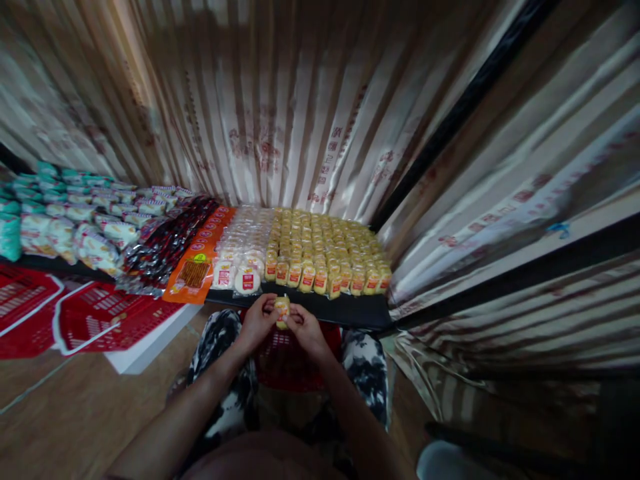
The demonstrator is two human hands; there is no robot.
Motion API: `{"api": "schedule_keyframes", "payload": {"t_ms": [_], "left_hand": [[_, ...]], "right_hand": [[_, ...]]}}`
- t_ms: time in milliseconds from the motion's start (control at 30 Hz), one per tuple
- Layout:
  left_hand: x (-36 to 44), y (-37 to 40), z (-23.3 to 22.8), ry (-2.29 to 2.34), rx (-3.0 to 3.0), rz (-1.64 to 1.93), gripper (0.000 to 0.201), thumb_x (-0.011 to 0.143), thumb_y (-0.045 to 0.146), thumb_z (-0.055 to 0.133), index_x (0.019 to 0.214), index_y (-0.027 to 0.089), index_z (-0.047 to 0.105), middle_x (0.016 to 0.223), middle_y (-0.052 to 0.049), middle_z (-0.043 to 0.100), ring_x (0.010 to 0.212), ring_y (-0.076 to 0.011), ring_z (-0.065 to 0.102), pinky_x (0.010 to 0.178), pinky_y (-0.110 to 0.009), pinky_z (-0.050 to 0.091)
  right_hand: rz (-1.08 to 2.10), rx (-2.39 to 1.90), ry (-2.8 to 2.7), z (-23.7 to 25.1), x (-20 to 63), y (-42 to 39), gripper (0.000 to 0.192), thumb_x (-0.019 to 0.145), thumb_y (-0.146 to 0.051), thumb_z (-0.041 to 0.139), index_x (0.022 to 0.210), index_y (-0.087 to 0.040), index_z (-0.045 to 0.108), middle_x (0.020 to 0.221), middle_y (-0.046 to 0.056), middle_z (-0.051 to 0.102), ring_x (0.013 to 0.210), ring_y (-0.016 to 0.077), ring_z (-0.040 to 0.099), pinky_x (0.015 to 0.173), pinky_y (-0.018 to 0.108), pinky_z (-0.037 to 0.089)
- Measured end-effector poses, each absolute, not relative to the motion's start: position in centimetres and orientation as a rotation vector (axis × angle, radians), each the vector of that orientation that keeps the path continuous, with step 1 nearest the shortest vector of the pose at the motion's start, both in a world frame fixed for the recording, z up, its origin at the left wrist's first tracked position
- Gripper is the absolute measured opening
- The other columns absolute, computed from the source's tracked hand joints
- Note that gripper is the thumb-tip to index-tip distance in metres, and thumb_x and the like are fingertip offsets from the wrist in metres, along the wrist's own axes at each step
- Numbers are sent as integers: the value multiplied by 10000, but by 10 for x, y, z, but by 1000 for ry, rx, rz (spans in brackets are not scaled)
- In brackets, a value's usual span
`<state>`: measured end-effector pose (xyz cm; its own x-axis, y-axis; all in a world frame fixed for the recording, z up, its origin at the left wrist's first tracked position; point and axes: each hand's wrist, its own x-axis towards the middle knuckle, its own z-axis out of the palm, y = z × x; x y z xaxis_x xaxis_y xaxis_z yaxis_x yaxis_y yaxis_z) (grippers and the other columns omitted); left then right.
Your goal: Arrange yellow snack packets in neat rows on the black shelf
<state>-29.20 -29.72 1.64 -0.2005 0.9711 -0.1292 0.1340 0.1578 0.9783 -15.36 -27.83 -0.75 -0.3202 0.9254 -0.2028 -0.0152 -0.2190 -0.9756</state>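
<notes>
Both hands, left hand (257,323) and right hand (304,327), pinch a small round yellow packet (283,309) between closed fingertips. Beyond the fingers, glossy wrapped yellow packets (325,250) fill a dark shelf (345,310).

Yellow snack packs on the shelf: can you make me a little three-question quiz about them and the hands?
1. True or false: both hands hold one yellow snack pack.
2. What lies right beside the rows of yellow packs on the shelf? A white round packs, B bottles, C shoes.
3. What colour is the basket below the hands?

Key: 1 true; 2 A; 3 red.
</notes>
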Motion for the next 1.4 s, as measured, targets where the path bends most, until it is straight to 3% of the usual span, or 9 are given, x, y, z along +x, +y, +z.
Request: {"api": "schedule_keyframes", "payload": {"t_ms": [167, 333, 533, 767, 867, 1000, 1133, 1400], "left_hand": [[-302, -283, 15, 1681, 1227, 1164, 321, 773, 204, 532, 1085, 132, 552, 991, -74, 642, 857, -157, 595, 791, -263, 476], [-311, -264, 18, 1874, 1366, 1177, 340, 817, 215, 501, 1147, 140, 539, 1066, -90, 624, 948, -187, 586, 867, -302, 455], [-313, -241, 16, 2024, 1487, 1256, 318, 841, 214, 450, 1132, 132, 546, 1071, -107, 622, 976, -220, 574, 889, -377, 454], [-306, -227, 2, 2081, 1562, 1254, 364, 860, 227, 407, 1173, 81, 522, 1146, -158, 593, 1101, -251, 530, 960, -421, 417], [-304, -226, 0, 2127, 1586, 1252, 365, 859, 213, 399, 1185, 96, 515, 1163, -153, 585, 1119, -253, 521, 984, -433, 398], [-301, -225, -3, 2165, 1604, 1272, 393, 848, 195, 422, 1228, 105, 466, 1184, -151, 552, 1130, -255, 499, 994, -445, 388], [-296, -228, -5, 2181, 1651, 1389, 442, 830, 177, 472, 1265, 120, 415, 1211, -160, 467, 1182, -259, 434, 990, -434, 395], [-292, -246, -17, 2144, 1832, 1492, 268, 863, 179, 470, 1125, 146, 517, 1131, -143, 443, 1059, -229, 487, 881, -395, 473]], "right_hand": [[1475, -1217, -1353, -14, -175, -264, 405, 669, -350, 604, 1041, -197, 556, 980, 65, 649, 850, 186, 616, 794, 336, 514], [1102, -1314, -1522, -10, -193, -254, 409, 765, -296, 517, 1160, -188, 533, 1091, 97, 602, 996, 193, 568, 855, 315, 493], [758, -1280, -1639, -19, -205, -246, 417, 819, -228, 410, 1209, -150, 535, 1051, 121, 584, 899, 185, 576, 820, 336, 507], [686, -1232, -1757, -30, -201, -239, 408, 894, -258, 338, 1246, -150, 514, 1118, 124, 602, 981, 189, 586, 887, 342, 477], [674, -1217, -1776, -32, -200, -239, 413, 908, -251, 330, 1290, -171, 467, 1151, 111, 601, 985, 172, 594, 893, 323, 476], [600, -1174, -1798, -34, -202, -239, 395, 886, -189, 351, 1248, -184, 507, 1212, 95, 577, 1127, 172, 527, 976, 330, 426], [554, -1226, -1771, -36, -203, -237, 420, 867, -162, 346, 1252, -183, 513, 1208, 98, 576, 1137, 172, 521, 980, 330, 425], [558, -1308, -1723, -35, -204, -237, 385, 859, -177, 367, 1202, -170, 541, 1138, 99, 611, 1055, 173, 566, 930, 316, 456]]}}
